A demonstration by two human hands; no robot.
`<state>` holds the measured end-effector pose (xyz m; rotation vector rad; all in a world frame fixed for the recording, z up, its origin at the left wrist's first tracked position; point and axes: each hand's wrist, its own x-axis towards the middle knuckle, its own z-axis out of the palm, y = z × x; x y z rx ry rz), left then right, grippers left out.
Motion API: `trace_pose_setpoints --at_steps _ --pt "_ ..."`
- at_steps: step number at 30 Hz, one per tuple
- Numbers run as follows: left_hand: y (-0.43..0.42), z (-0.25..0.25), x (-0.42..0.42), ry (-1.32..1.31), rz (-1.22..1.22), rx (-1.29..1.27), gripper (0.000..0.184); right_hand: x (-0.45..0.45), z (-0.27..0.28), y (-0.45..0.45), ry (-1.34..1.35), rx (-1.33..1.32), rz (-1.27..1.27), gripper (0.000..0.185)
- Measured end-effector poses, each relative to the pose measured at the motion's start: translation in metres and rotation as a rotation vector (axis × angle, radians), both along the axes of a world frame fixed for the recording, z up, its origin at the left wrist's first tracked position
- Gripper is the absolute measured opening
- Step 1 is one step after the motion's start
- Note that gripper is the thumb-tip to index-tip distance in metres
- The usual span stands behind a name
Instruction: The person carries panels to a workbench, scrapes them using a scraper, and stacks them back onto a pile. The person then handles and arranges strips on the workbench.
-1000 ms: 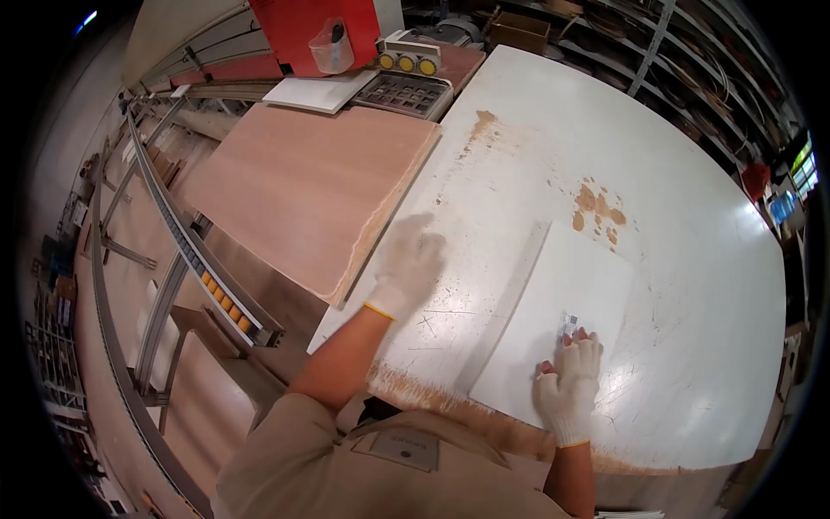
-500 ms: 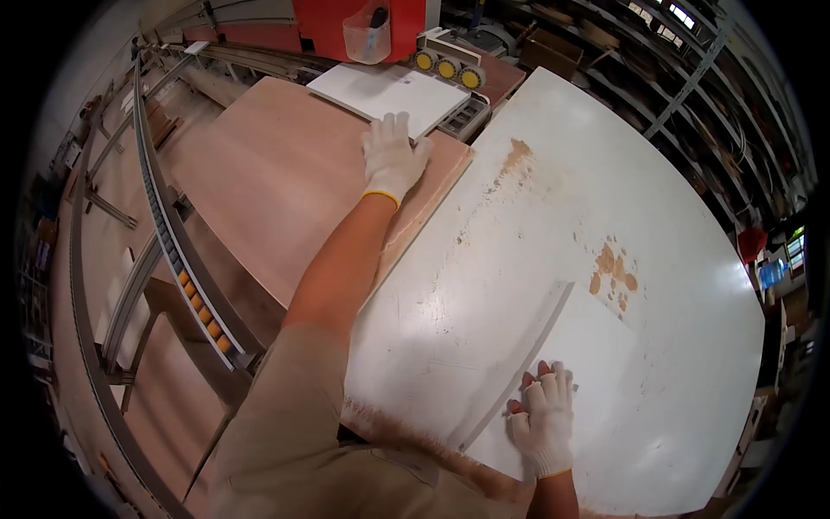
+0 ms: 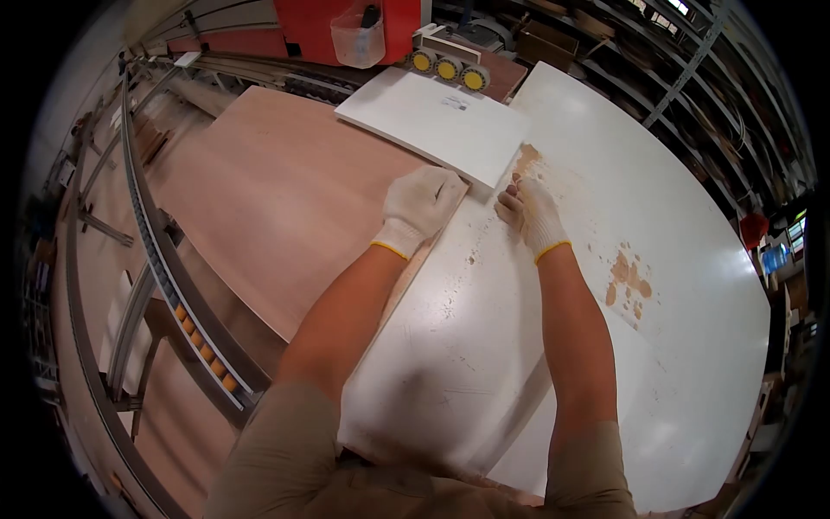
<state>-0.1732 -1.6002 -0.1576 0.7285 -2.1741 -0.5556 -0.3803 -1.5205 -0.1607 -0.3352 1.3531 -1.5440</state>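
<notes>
While a grey metal rail with orange rollers (image 3: pixel 206 353) lines the left side, a wide pinkish-brown wooden board (image 3: pixel 277 182) lies next to it. Over that board's right edge, the left hand (image 3: pixel 419 206), in a white knitted glove, bends at the near edge of a flat white rectangular panel (image 3: pixel 419 125) — whether it grips, I cannot tell. The panel lies before the yellow wheels (image 3: pixel 448 68); it looks stiff, smooth and moderately light, probably slippery under knit, with corners liable to chip, so opposite edges seem the best hold. Right of its near corner, the gloved right hand (image 3: pixel 532 216) curls, apart from the left — its grip unclear — above a worn white tabletop (image 3: pixel 692 389).
</notes>
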Motion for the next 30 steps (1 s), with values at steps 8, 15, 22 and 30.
trace_pose_setpoints --at_steps 8,15,22,30 --pt "-0.024 -0.015 0.006 0.326 0.183 0.361 0.028 0.003 -0.007 -0.035 -0.097 -0.071 -0.250 0.020" --pt "0.065 0.033 -0.001 0.761 0.017 1.493 0.047 0.060 0.014 0.112 -0.090 -0.290 -0.283 0.032" --pt "0.245 0.029 0.008 0.567 -0.362 1.121 0.052 0.182 0.067 0.347 -0.186 -0.219 -0.582 0.041" --pt "0.342 0.014 0.010 0.095 -0.636 1.063 0.054 0.244 0.030 0.461 -0.299 -0.285 -0.801 0.037"
